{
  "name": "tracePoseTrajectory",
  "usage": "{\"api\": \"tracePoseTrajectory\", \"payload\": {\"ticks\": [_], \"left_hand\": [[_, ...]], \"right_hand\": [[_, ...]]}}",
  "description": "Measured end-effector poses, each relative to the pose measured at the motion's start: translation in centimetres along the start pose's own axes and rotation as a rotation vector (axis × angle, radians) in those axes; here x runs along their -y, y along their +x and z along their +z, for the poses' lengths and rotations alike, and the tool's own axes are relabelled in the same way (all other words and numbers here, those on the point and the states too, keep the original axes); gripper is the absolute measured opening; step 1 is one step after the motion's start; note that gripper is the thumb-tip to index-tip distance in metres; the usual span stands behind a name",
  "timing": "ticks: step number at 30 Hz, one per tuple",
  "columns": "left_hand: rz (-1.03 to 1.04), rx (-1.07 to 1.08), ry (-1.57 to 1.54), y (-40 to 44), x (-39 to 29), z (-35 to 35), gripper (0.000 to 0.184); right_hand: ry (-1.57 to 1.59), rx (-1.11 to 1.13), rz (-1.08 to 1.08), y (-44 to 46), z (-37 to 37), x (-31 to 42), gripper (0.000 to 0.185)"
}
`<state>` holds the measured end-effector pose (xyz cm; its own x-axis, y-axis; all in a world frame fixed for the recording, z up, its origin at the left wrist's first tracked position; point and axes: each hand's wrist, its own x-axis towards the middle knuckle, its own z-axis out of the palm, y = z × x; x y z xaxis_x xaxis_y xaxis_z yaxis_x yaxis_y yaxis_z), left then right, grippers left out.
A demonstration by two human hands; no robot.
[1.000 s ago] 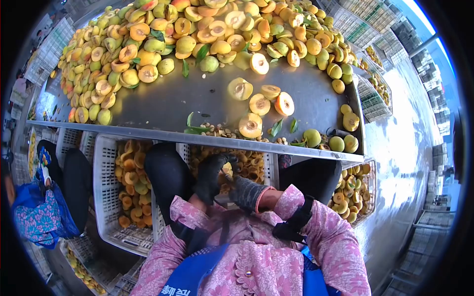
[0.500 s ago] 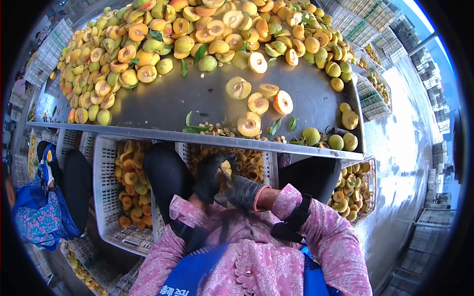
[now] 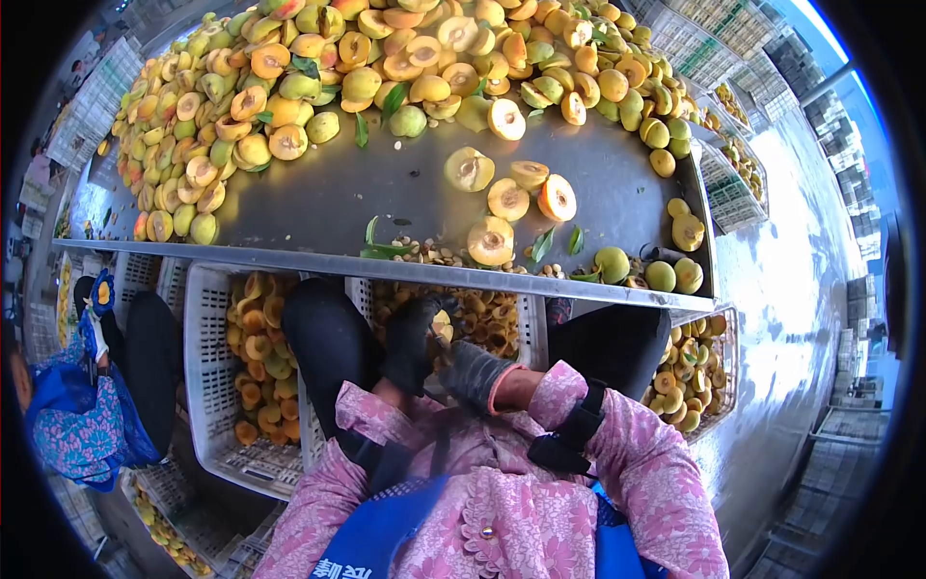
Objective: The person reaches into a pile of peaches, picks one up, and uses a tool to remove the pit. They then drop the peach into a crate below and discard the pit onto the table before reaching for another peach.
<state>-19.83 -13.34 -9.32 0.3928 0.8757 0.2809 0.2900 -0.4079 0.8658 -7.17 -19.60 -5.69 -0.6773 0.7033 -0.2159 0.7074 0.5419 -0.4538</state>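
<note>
Both hands are gloved and close together over my lap, below the metal table edge. My left hand [image 3: 410, 343], in a black glove, is closed around a peach half [image 3: 442, 324], whose yellow edge shows between the fingers. My right hand [image 3: 476, 375], in a dark grey glove with an orange cuff, is curled close against that fruit. What the right fingers hold, if anything, is hidden. Under the hands stands a crate of hollowed peach halves [image 3: 487, 314]. Cut peaches, some showing pits [image 3: 490, 240], lie on the metal table [image 3: 328, 207] ahead.
A large heap of peaches [image 3: 289, 87] covers the table's far side. Leaves and loose pits lie along its raised front lip [image 3: 289, 259]. A white crate [image 3: 207, 386] of halves stands left, another crate [image 3: 730, 376] right. A person in blue [image 3: 82, 415] sits at far left.
The view has shifted very slightly. My hands stay together at the peach half, with only a small movement of the fingers and right wrist.
</note>
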Motion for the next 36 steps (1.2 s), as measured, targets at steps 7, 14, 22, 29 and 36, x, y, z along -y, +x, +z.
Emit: {"api": "tracePoseTrajectory", "payload": {"ticks": [7,14,22,29,36], "left_hand": [[0.027,-0.158,0.013,-0.5,0.5,0.1,0.023],[-0.034,-0.207,-0.064,-1.5,3.0,0.9,0.032],[-0.216,-0.112,-0.461,-0.8,1.9,0.5,0.035],[-0.26,-0.193,-0.323,-2.1,7.4,1.5,0.031],[-0.136,-0.143,-0.07,-0.8,3.5,0.5,0.027]], "right_hand": [[0.318,-0.023,0.131,1.2,1.5,0.2,0.008],[0.167,-0.176,0.082,1.1,0.8,0.3,0.013],[0.002,-0.131,-0.018,2.2,0.8,0.1,0.011],[0.089,-0.114,0.052,2.5,-1.7,1.1,0.012],[0.032,-0.163,0.032,2.9,1.5,-0.3,0.016]]}}
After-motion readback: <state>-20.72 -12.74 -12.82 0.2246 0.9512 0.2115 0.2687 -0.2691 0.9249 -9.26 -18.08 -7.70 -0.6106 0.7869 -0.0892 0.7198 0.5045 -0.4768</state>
